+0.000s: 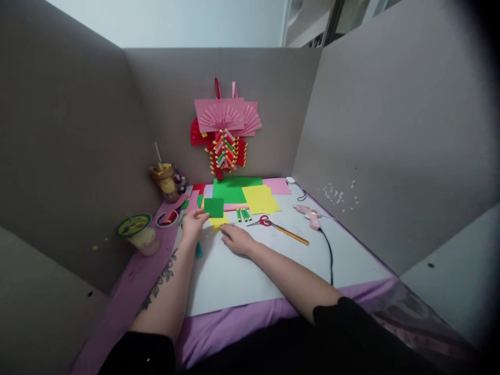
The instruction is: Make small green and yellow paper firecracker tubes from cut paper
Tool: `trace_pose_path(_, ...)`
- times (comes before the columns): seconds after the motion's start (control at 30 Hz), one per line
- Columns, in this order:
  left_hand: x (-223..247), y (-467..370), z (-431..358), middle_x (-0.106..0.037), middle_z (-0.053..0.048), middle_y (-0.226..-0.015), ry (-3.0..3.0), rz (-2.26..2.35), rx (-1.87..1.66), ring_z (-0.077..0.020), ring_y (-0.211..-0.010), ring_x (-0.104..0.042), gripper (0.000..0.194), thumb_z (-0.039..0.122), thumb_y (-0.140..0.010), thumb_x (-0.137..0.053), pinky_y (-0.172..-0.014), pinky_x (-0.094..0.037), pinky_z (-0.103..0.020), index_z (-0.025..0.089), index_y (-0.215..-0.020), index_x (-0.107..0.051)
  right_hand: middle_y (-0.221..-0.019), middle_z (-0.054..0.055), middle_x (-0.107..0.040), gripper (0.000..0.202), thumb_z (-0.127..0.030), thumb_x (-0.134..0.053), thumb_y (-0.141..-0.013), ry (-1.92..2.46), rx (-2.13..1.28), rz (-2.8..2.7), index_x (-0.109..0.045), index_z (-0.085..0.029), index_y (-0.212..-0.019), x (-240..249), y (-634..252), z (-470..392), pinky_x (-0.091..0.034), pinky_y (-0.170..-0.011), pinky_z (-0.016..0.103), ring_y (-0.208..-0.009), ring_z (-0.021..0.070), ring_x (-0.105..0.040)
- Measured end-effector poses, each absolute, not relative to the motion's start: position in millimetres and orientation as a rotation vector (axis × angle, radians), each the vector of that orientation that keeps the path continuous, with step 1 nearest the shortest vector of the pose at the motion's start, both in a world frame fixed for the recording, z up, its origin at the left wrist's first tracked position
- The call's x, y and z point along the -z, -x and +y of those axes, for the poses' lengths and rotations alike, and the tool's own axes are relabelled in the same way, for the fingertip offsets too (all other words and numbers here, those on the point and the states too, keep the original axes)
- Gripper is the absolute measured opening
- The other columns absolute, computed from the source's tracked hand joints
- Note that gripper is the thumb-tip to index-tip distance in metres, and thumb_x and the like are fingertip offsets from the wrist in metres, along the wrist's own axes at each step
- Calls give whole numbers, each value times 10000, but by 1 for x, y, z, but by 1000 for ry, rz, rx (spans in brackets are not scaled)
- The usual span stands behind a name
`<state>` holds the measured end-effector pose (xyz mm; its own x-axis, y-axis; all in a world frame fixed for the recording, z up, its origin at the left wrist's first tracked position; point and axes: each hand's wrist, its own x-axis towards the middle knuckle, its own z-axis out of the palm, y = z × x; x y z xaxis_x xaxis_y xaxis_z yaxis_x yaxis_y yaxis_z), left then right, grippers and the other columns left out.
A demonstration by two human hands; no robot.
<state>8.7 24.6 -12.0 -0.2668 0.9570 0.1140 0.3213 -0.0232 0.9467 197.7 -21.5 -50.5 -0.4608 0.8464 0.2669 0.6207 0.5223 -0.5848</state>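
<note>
My left hand (194, 224) pinches the lower left edge of a green paper square (214, 208), which is lifted a little above the table sheet. Below that square lies a small yellow paper piece (217, 223). My right hand (237, 239) rests low over the white sheet, its fingertips at the yellow piece's edge and its fingers loosely stretched. Several short green paper rolls with yellow ends (244, 215) lie to the right of the square. Beside them are red-handled scissors (264, 221) and a yellow-and-black pencil (291, 234). A teal roll-like object (199, 250) sits partly behind my left wrist.
Green (230, 191), yellow (260, 199) and pink sheets (278, 186) lie at the back. A pink glue gun (311, 216) with a black cord is on the right. A lidded cup (142, 237), a drink cup (167, 182) and a tape roll (167, 219) stand left. Paper decorations (224, 130) hang behind.
</note>
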Motion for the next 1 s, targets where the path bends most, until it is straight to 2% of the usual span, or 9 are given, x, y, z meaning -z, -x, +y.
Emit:
trace_pose_path(0.07,16,-11,17,-698,-55,-748,-1305,1505,-1328,-179,-715,-645,544,388,-573,-756,-675,-479,-258,88,-1017,-663,-1192,126,-647,327,-305,-435,-889,1227,-678,-1904,-619,-158,-1116,50,-199,-19,-416,-1019,385,-1138,228,-578)
trace_pose_path(0.13,17,-12,10,-693,-47,-721,-1292,1410,-1326,-181,-702,-646,572,412,-515,-790,-681,-486,-268,92,-972,-668,-1056,98,-681,311,-385,-423,-894,1205,-857,-1584,-619,-178,-1018,49,-199,-19,-478,-921,379,-1019,222,-621)
trace_pose_path(0.2,17,-14,3,-693,-42,-707,-1308,1345,-1287,-185,-690,-650,584,430,-481,-811,-679,-492,-277,103,-944,-673,-962,71,-679,344,-488,-496,-843,1107,-1030,-1375,-595,-192,-988,46,-196,-22,-515,-793,355,-916,218,-632)
trace_pose_path(0.27,17,-17,-3,-686,-31,-675,-1332,1325,-1237,-184,-662,-649,562,423,-469,-823,-660,-493,-279,114,-916,-681,-879,43,-667,382,-517,-616,-742,1019,-1115,-1248,-580,-197,-947,45,-189,-27,-507,-701,318,-827,204,-621)
trace_pose_path(0.43,17,-18,-14,-663,-16,-602,-1370,1366,-1150,-176,-594,-635,475,343,-471,-838,-608,-487,-271,109,-855,-687,-660,-39,-586,347,-384,-723,-586,981,-1146,-971,-527,-205,-810,54,-177,-30,-442,-605,259,-629,137,-554)
trace_pose_path(0.57,16,-12,-19,-677,-38,-632,-1420,1359,-1031,-191,-619,-638,493,391,-506,-832,-573,-479,-271,109,-891,-711,-521,-94,-494,368,-336,-736,-507,1039,-1165,-930,-517,-205,-774,62,-184,-25,-397,-548,249,-496,106,-471)
trace_pose_path(0.73,12,-9,-19,-702,-55,-715,-1405,1280,-1077,-198,-678,-649,590,468,-532,-805,-608,-493,-280,105,-986,-710,-507,-84,-490,300,-326,-682,-569,1127,-1101,-1137,-573,-199,-818,58,-191,-28,-382,-533,260,-488,121,-459)
trace_pose_path(0.87,11,-12,-20,-731,-73,-775,-1406,1103,-978,-223,-720,-672,479,401,-509,-819,-688,-519,-313,114,-881,-726,-520,-78,-497,306,-299,-624,-618,1153,-1043,-1245,-587,-199,-905,56,-191,-33,-370,-519,254,-498,127,-460)
trace_pose_path(1.0,17,-12,-18,-732,-66,-768,-1439,1115,-962,-225,-719,-666,405,413,-544,-779,-690,-511,-310,115,-813,-724,-527,-79,-521,301,-299,-605,-651,1165,-986,-1201,-552,-215,-935,61,-194,-30,-367,-483,233,-491,122,-477)
